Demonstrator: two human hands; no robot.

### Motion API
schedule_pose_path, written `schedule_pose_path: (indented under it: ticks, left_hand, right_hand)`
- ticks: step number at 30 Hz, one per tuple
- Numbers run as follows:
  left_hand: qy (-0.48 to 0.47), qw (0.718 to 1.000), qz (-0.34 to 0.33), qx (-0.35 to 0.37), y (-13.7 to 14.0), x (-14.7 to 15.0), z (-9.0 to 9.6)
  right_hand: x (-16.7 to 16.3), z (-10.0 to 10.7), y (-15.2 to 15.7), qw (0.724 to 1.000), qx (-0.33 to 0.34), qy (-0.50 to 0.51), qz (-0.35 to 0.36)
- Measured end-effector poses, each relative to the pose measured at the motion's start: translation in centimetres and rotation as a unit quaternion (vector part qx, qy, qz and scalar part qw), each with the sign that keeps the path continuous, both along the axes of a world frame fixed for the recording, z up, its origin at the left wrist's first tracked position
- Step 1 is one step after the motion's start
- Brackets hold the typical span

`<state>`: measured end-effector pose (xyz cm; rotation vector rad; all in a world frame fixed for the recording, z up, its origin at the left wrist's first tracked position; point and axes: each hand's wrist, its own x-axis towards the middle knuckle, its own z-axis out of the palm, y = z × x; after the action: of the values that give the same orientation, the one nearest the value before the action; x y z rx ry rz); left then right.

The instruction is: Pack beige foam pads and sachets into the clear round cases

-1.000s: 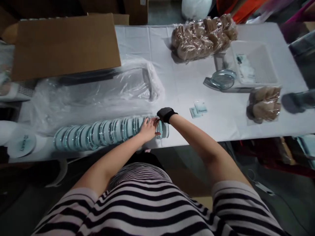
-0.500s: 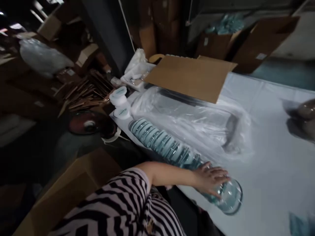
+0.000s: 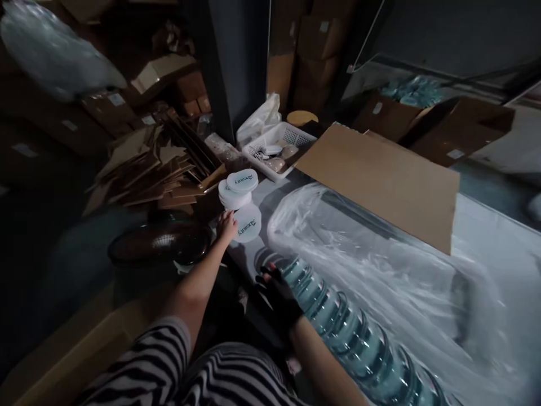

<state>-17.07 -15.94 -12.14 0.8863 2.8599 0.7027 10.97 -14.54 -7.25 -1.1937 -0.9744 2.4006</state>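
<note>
My left hand (image 3: 227, 225), bare, is at the near edge of a white round card (image 3: 248, 223) with dark lettering, fingers closed on its rim. Behind it, more white round cards (image 3: 240, 181) are piled on the table corner. My right hand (image 3: 276, 290), in a black glove with bare fingertips, has its fingers apart and holds nothing. It hovers beside the far end of a long row of clear, bluish round plastic containers (image 3: 333, 313) nested on their sides. Whether it touches the end one I cannot tell.
A clear plastic bag (image 3: 372, 248) lies along the row, partly under a flat cardboard sheet (image 3: 384, 180). A white basket (image 3: 276, 172) with small items stands at the table's back corner. Left of the table are a dark round stool-like object (image 3: 156, 242), piled cardboard (image 3: 143, 169) and an open carton (image 3: 76, 349).
My left hand has left the clear container at the row's near end and moved to the white round cards. My gloved right hand has come into view. The view has swung left.
</note>
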Motion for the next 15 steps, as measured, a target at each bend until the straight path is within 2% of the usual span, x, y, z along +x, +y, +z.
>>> schedule_pose_path:
  ticks: [3,6,9,12,15]
  left_hand:
    - [-0.026,0.999,-0.036,-0.027,-0.6,-2.0,-2.1]
    - [-0.017,0.998,-0.059,-0.009,-1.2,-1.7,-3.1]
    - [-0.017,0.995,-0.097,0.014,-1.9,-1.1,-3.1]
    - [-0.043,0.990,-0.133,0.011,-2.4,-0.7,-2.6]
    - [-0.066,0.986,-0.152,-0.008,-2.8,-0.3,-2.1]
  right_hand:
    - [-8.9,-1.4,1.7,0.998,-0.054,-0.013,-0.028]
    - [-13.2,-3.6,3.3,0.997,-0.056,-0.036,-0.041]
    - [-14.4,-5.5,3.6,0.996,-0.036,-0.058,-0.060]
    - [-14.5,-6.4,3.1,0.992,0.072,-0.078,-0.063]
    - [-14.5,-6.5,2.6,0.979,0.171,-0.097,-0.060]
